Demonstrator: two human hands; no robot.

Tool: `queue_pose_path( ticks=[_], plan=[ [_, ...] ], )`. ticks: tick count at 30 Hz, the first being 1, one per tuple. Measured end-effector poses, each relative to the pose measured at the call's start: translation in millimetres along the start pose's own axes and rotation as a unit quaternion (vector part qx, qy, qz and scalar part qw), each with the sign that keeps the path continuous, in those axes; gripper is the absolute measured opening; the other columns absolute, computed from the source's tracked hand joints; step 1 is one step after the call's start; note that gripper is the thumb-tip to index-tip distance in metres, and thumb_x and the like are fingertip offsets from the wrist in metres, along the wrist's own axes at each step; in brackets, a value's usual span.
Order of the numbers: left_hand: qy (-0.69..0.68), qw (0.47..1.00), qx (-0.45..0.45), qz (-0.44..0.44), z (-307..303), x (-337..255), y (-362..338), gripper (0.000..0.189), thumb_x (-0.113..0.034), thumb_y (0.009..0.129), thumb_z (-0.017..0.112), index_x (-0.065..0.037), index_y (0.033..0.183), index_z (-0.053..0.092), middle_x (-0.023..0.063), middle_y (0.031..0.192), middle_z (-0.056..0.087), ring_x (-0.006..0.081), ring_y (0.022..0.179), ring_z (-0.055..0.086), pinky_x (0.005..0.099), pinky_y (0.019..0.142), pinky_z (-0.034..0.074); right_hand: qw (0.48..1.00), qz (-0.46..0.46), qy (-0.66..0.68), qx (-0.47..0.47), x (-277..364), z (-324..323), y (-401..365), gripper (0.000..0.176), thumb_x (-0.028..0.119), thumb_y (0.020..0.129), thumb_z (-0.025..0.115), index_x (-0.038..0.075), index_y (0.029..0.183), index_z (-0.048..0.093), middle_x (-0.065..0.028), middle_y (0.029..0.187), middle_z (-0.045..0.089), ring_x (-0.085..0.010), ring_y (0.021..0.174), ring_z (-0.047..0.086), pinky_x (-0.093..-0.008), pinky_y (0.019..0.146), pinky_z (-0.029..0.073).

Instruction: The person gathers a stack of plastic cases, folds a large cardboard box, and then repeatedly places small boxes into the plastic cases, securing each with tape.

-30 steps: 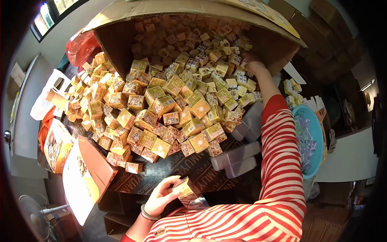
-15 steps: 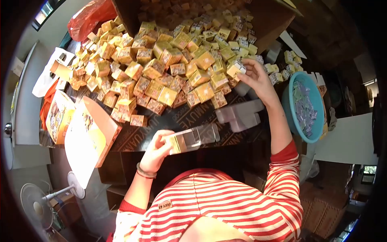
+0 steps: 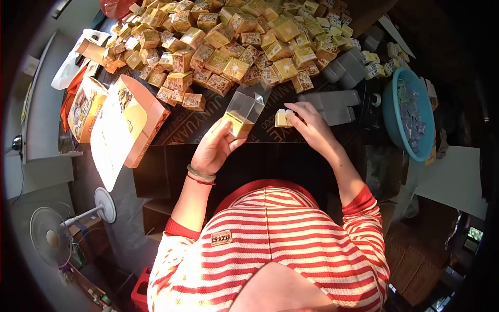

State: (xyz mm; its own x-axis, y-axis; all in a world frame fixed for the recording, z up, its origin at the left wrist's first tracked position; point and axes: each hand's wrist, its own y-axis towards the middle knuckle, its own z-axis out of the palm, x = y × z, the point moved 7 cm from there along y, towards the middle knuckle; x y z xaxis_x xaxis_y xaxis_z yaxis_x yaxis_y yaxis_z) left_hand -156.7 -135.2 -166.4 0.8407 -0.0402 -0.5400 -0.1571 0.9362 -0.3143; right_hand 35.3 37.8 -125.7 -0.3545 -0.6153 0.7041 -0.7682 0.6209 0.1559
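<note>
My left hand (image 3: 214, 148) is closed around a clear plastic box (image 3: 248, 106) whose open flaps point away from me. A small yellow box (image 3: 238, 125) sits in its near end. Between the fingers of my right hand (image 3: 314, 127) is a small white-and-yellow box (image 3: 283, 118), held just right of the clear box and apart from it. Beyond both hands spreads a heap of small yellow printed boxes (image 3: 234, 67) on the dark table covering (image 3: 182, 125). Other clear plastic boxes (image 3: 332, 106) lie past my right hand.
On the right stands a turquoise basin (image 3: 387, 114) holding many small purple and green packets. An open orange-and-white display carton (image 3: 148, 138) is at the left table edge. A white fan (image 3: 49, 234) stands lower left.
My right hand has drawn a small box from the heap back toward the clear box. My left hand has raised and tilted the clear box away from me. The view has shifted.
</note>
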Motion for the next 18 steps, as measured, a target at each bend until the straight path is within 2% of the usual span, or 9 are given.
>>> queue_pose_path(
  ticks=[2,5,7,9,10,12,13,15,18],
  plan=[
    [0.007,0.999,0.016,-0.03,4,4,-2,0.042,-0.018,0.109,0.053,-0.001,0.146,0.049,0.0135,0.135,0.064,0.0232,0.121,0.066,0.0398,0.105,0.055,0.999,-0.02,0.021,0.037,18,4,-3,0.045,0.03,0.096,0.073,0.013,0.136,0.062,-0.0144,0.123,0.061,-0.0366,0.104,0.066,-0.042,0.089,0.054],
    [-0.009,0.997,0.061,-0.055,14,5,-2,0.046,-0.016,0.108,0.054,-0.001,0.15,0.046,0.015,0.136,0.064,0.0247,0.122,0.065,0.041,0.106,0.054,0.996,-0.076,-0.041,0.024,20,11,-3,0.048,0.029,0.092,0.077,0.01,0.132,0.063,-0.0127,0.113,0.063,-0.0363,0.096,0.068,-0.044,0.079,0.055],
    [0.039,0.997,0.048,-0.04,12,3,-2,0.043,-0.014,0.104,0.059,0.0,0.144,0.048,0.0136,0.133,0.064,0.0234,0.119,0.066,0.039,0.104,0.054,0.992,-0.092,-0.082,-0.001,21,8,1,0.047,0.029,0.09,0.079,0.006,0.128,0.064,-0.0118,0.107,0.063,-0.0365,0.09,0.068,-0.0438,0.074,0.055],
    [0.099,0.994,0.036,-0.007,21,-4,-5,0.043,-0.008,0.099,0.066,0.0,0.137,0.049,0.0112,0.128,0.064,0.0199,0.116,0.065,0.0355,0.102,0.054,0.996,-0.062,-0.04,-0.039,24,-5,4,0.048,0.03,0.089,0.08,0.005,0.127,0.065,-0.0137,0.109,0.064,-0.0354,0.09,0.068,-0.0419,0.075,0.056],
    [0.166,0.985,0.039,0.022,18,-6,-4,0.045,-0.007,0.098,0.068,0.0,0.138,0.048,0.011,0.128,0.063,0.0186,0.115,0.065,0.0344,0.102,0.053,0.994,-0.072,-0.017,-0.08,30,-16,8,0.047,0.03,0.091,0.08,0.003,0.127,0.065,-0.0128,0.11,0.066,-0.0289,0.091,0.07,-0.0366,0.075,0.057],
    [0.283,0.956,0.051,0.058,11,-4,-1,0.05,-0.005,0.095,0.073,0.001,0.138,0.047,0.0109,0.128,0.062,0.0152,0.114,0.064,0.0312,0.102,0.052,0.982,0.005,0.158,-0.099,37,-26,12,0.045,0.028,0.095,0.077,0.002,0.13,0.065,-0.01,0.111,0.067,-0.0192,0.094,0.07,-0.0311,0.077,0.057],
    [0.291,0.953,0.066,0.058,14,-1,-1,0.051,-0.006,0.095,0.074,0.001,0.137,0.047,0.0107,0.128,0.062,0.0153,0.114,0.064,0.0311,0.101,0.052,0.954,0.015,0.28,-0.105,39,-24,17,0.045,0.026,0.098,0.075,0.001,0.133,0.063,-0.0079,0.112,0.067,-0.0129,0.097,0.067,-0.0281,0.082,0.055],
    [0.309,0.944,0.103,0.057,25,8,1,0.051,-0.006,0.095,0.075,0.002,0.137,0.047,0.0103,0.127,0.062,0.0154,0.113,0.064,0.0307,0.101,0.052,0.912,0.008,0.404,-0.074,65,-20,26,0.045,0.024,0.098,0.075,0.003,0.135,0.062,-0.0091,0.116,0.067,-0.0117,0.099,0.066,-0.0277,0.087,0.054],
    [0.268,0.955,0.112,0.061,42,12,-2,0.05,-0.004,0.096,0.073,0.002,0.138,0.046,0.0107,0.129,0.06,0.0168,0.118,0.061,0.0326,0.104,0.051,0.948,-0.037,0.311,-0.051,68,-13,37,0.044,0.025,0.098,0.075,0.003,0.134,0.062,-0.0096,0.118,0.067,-0.0158,0.104,0.066,-0.0305,0.09,0.054]
  ],
)
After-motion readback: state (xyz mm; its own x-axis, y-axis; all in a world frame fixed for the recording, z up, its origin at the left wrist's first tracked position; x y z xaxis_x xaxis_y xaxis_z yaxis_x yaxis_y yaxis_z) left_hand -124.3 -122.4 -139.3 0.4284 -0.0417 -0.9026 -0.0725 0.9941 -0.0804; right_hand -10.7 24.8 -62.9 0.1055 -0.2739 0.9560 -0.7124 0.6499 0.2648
